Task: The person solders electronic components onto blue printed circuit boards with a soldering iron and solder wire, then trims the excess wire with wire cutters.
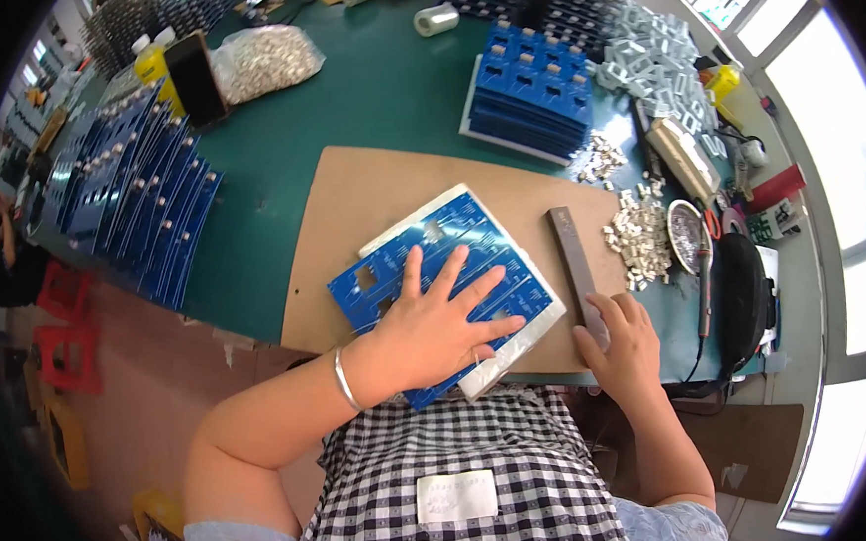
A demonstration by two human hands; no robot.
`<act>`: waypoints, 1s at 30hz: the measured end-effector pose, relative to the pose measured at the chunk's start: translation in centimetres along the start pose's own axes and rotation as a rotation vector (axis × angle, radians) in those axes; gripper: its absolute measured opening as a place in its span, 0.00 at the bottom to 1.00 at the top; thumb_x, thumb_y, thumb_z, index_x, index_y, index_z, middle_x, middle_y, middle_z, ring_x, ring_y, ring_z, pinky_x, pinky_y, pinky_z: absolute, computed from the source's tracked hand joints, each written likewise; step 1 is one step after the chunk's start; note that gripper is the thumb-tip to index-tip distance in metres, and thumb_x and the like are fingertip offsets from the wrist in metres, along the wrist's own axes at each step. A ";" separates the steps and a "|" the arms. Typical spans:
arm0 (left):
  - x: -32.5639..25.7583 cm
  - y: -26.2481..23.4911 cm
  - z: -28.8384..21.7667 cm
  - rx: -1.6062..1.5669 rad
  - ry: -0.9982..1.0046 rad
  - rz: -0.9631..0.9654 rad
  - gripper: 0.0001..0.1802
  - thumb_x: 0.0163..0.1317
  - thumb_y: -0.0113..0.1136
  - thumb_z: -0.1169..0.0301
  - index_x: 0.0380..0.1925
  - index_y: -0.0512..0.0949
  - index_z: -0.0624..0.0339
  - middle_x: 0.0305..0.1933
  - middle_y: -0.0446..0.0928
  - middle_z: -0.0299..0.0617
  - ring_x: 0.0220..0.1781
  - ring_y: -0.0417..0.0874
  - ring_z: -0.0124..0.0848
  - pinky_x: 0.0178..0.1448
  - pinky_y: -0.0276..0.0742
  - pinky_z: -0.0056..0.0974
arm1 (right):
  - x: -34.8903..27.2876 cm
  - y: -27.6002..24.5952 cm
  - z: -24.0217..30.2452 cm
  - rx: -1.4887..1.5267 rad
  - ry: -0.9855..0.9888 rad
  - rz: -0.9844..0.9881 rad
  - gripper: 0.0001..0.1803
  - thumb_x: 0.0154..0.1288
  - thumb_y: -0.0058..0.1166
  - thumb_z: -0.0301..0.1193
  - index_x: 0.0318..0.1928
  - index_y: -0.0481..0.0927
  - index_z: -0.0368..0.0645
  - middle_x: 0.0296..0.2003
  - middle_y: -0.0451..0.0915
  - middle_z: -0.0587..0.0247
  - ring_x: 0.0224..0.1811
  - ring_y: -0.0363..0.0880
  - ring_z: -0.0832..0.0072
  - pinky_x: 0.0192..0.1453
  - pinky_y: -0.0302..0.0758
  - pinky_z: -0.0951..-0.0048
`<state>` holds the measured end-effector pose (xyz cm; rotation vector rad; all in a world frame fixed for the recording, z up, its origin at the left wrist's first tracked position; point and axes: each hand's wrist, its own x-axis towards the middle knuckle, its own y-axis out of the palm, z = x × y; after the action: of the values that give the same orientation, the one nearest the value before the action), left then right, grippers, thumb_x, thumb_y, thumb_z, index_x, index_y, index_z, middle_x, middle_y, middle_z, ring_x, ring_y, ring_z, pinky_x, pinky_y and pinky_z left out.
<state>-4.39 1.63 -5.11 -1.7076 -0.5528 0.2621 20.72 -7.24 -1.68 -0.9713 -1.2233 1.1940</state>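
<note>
My left hand (pixel 428 325) lies spread flat on a blue circuit board (pixel 484 249), which rests at a slant on a white pad (pixel 538 344). Square cut-outs show in the board; part of it is covered by my palm and fingers. Beneath both is a brown board (pixel 358 192) on the green table. To the right, my right hand (pixel 627 344) is closed on the near end of a dark, flat bar (pixel 571 249), thumb on one side and fingers on the other. The bar lies along the brown board, apart from the circuit board.
A stack of blue boards (pixel 528 98) stands at the back, and a leaning row (pixel 135 198) fills the left. Small metal parts (pixel 641 239) are heaped right, beside a soldering iron (pixel 703 297). A bag of small parts (pixel 270 62) and a phone-like dark slab (pixel 196 79) sit back left.
</note>
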 end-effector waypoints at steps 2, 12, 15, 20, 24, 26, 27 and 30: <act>0.2 0.0 -0.2 0.001 0.017 0.015 0.25 0.64 0.54 0.52 0.63 0.69 0.22 0.74 0.54 0.45 0.73 0.50 0.61 0.64 0.43 0.80 | -0.3 1.4 -1.1 -0.008 0.105 0.015 0.26 0.58 0.61 0.40 0.55 0.73 0.45 0.41 0.76 0.55 0.43 0.78 0.55 0.42 0.77 0.60; 0.2 -0.5 -0.4 0.016 -0.018 0.086 0.25 0.65 0.54 0.52 0.63 0.69 0.22 0.75 0.51 0.44 0.75 0.47 0.61 0.65 0.41 0.80 | 2.3 2.2 -2.4 0.701 0.325 0.235 0.32 0.62 0.57 0.29 0.67 0.66 0.44 0.41 0.80 0.60 0.40 0.78 0.77 0.43 0.75 0.73; 0.3 -1.0 -0.7 0.036 -0.030 0.106 0.25 0.64 0.54 0.52 0.63 0.68 0.21 0.74 0.52 0.43 0.75 0.46 0.60 0.65 0.41 0.80 | 4.8 1.5 0.2 1.118 0.064 0.234 0.30 0.64 0.54 0.24 0.67 0.67 0.43 0.45 0.79 0.66 0.40 0.73 0.85 0.44 0.74 0.79; 0.9 -1.3 -0.8 0.021 -0.026 0.161 0.25 0.64 0.54 0.54 0.63 0.68 0.20 0.73 0.53 0.43 0.76 0.45 0.58 0.65 0.40 0.80 | 9.3 2.8 2.3 0.847 -0.110 0.340 0.31 0.60 0.54 0.38 0.65 0.70 0.45 0.43 0.82 0.51 0.38 0.82 0.65 0.45 0.77 0.68; 1.0 -1.5 -1.1 0.001 -0.058 0.197 0.23 0.64 0.55 0.55 0.61 0.72 0.23 0.70 0.57 0.43 0.75 0.47 0.58 0.66 0.37 0.80 | 10.0 4.1 2.8 0.600 -0.222 0.255 0.32 0.58 0.53 0.43 0.63 0.72 0.46 0.45 0.82 0.50 0.42 0.82 0.57 0.47 0.78 0.62; 0.9 -1.7 -1.2 0.002 -0.087 0.237 0.24 0.63 0.56 0.56 0.60 0.72 0.23 0.68 0.59 0.44 0.74 0.48 0.58 0.66 0.36 0.79 | 9.5 3.7 3.5 0.489 -0.205 0.259 0.32 0.58 0.53 0.42 0.64 0.71 0.48 0.47 0.81 0.50 0.44 0.82 0.56 0.47 0.78 0.61; 0.9 -1.7 -1.1 -0.004 -0.079 0.233 0.24 0.62 0.57 0.57 0.60 0.73 0.24 0.66 0.61 0.44 0.74 0.48 0.58 0.66 0.35 0.79 | 9.3 3.2 3.8 0.469 -0.196 0.274 0.32 0.58 0.53 0.44 0.64 0.72 0.48 0.47 0.81 0.52 0.44 0.82 0.57 0.45 0.78 0.61; 1.0 -1.8 -1.1 -0.036 -0.087 0.243 0.25 0.61 0.58 0.58 0.60 0.73 0.25 0.65 0.61 0.45 0.74 0.48 0.58 0.66 0.35 0.79 | 9.3 3.4 3.7 0.448 -0.210 0.270 0.33 0.59 0.52 0.45 0.65 0.71 0.49 0.47 0.81 0.53 0.43 0.82 0.58 0.45 0.78 0.61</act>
<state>-3.41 1.40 -3.01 -1.8061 -0.4149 0.5045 16.19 2.25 -3.12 -0.6979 -0.9385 1.7309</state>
